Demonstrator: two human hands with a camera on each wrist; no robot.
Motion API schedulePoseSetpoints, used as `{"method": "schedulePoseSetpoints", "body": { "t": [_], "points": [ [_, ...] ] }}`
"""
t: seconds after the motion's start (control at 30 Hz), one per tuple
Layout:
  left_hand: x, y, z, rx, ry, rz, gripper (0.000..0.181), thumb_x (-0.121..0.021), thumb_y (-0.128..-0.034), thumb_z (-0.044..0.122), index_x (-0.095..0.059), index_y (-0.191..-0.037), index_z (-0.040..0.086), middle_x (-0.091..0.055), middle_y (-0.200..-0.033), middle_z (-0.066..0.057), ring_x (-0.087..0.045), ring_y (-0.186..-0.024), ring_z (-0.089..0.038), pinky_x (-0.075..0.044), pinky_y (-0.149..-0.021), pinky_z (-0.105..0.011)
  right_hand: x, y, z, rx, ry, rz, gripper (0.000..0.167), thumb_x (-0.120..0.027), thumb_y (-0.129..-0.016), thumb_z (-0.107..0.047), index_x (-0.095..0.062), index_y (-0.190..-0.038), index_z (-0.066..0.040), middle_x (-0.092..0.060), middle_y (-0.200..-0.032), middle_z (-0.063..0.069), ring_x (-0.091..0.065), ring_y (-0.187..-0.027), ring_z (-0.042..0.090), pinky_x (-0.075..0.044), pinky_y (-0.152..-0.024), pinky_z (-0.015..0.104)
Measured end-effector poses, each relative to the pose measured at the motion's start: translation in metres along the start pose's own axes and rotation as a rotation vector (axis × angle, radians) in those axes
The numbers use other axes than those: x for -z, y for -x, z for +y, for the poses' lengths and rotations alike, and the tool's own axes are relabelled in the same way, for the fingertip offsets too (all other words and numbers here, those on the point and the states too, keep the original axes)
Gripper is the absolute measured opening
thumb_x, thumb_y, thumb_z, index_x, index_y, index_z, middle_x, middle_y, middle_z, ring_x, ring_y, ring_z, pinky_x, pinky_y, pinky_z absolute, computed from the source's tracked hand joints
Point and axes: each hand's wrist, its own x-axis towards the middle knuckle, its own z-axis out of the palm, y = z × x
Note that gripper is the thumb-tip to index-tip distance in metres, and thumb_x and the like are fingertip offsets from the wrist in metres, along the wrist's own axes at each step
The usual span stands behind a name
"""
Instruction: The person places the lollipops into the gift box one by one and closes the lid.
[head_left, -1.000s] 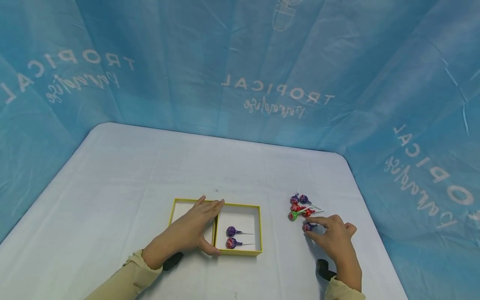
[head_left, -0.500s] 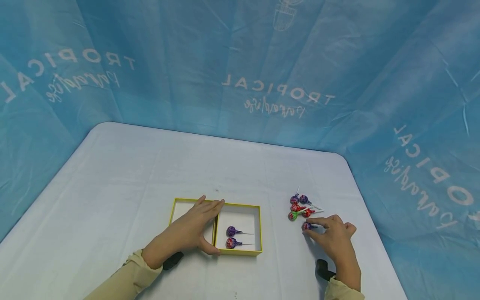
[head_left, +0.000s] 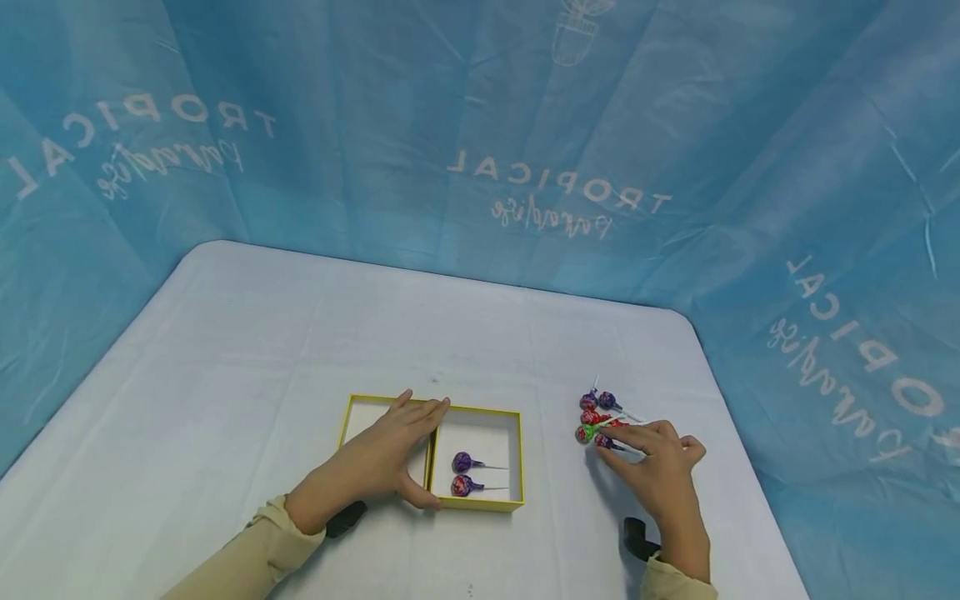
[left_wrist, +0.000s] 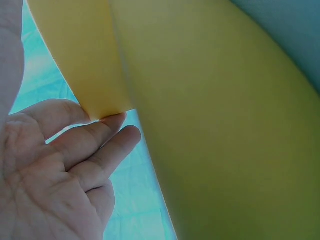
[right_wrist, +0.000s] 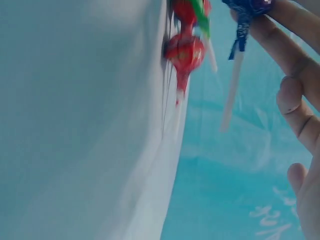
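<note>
A shallow yellow-edged box (head_left: pixel 480 505) with two compartments stands on the table; two purple-wrapped lollipops (head_left: pixel 462 462) lie in its right compartment. The left hand (head_left: pixel 382 454) spans the box around the divider, thumb at the front edge, fingers at the back edge. In the left wrist view its fingertips touch the yellow wall (left_wrist: pixel 100 65). Thumb and forefinger of the right hand (head_left: pixel 656 462) pinch a purple lollipop (head_left: pixel 604 442) beside the pile; the right wrist view shows this blue-purple wrapper (right_wrist: pixel 243 20) at the fingertips, its white stick pointing away.
Several lollipops lie piled right of the box: a green one (head_left: pixel 585 433), red ones (head_left: pixel 590 416) and purple ones (head_left: pixel 607 401). A white cloth (head_left: pixel 360 325) covers the table. Blue printed curtains (head_left: pixel 420 108) hang behind and at both sides.
The right hand has moved slightly left and away from the body with the pinched lollipop, now close against the green one. The left hand and the box have stayed in place.
</note>
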Motion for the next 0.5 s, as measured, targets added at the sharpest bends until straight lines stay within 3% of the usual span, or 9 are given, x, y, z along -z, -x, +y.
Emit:
{"method": "schedulePoseSetpoints", "body": {
  "t": [0.33,0.5],
  "points": [
    [0.002,-0.001,-0.001,-0.001,-0.012,0.006,0.124,-0.093,-0.0589,0.055,-0.038,-0.152,-0.006,-0.046,-0.152,-0.023,-0.045,-0.141,-0.035,-0.018,-0.126,-0.057,-0.015,-0.008,-0.028,0.198,-0.042,0.066,0.032,-0.094,-0.068,-0.020,-0.083,-0.098,-0.020,-0.078,-0.095,-0.004,-0.047,-0.092,0.010,-0.019,-0.082,0.057],
    [0.000,-0.001,-0.001,0.004,-0.006,-0.003,0.124,-0.092,-0.0590,0.056,-0.038,-0.152,-0.005,-0.045,-0.152,-0.022,-0.044,-0.142,-0.035,-0.018,-0.126,-0.056,-0.019,-0.008,-0.038,0.200,-0.042,0.046,0.028,-0.094,-0.069,-0.021,-0.083,-0.095,-0.023,-0.078,-0.093,-0.007,-0.049,-0.092,0.009,-0.019,-0.085,0.058]
  ]
}}
